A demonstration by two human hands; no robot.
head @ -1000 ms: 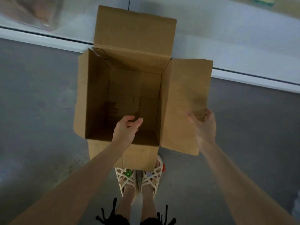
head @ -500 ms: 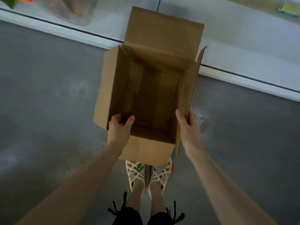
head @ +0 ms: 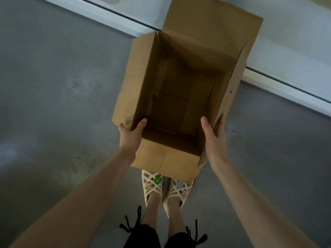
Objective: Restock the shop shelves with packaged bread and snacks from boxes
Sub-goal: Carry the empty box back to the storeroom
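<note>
Box check: cardboard box (head: pixel 166 158) is open-topped and its interior shows only bare bottom flaps, with no bread or snack packets inside. Judgement: the unloading of this box is finished; whether more boxes or shelf space are left cannot be told, as no stock is in view. Left hand (head: pixel 130 136) grips the near-left corner, thumb hooked over the rim to the inside, fingers wrapped round the outside. Right hand (head: pixel 214 138) pinches the upright right flap, thumb inside, fingers behind the corrugated edge. The box sits between the two hands and stretches away from them, its near wall just below the wrists and the far flap (head: pixel 211 24) standing up beyond. It hangs above the sandals (head: pixel 154 185) and grey floor (head: pixel 53 86); the white shelf base (head: pixel 295 93) runs past its far end.
</note>
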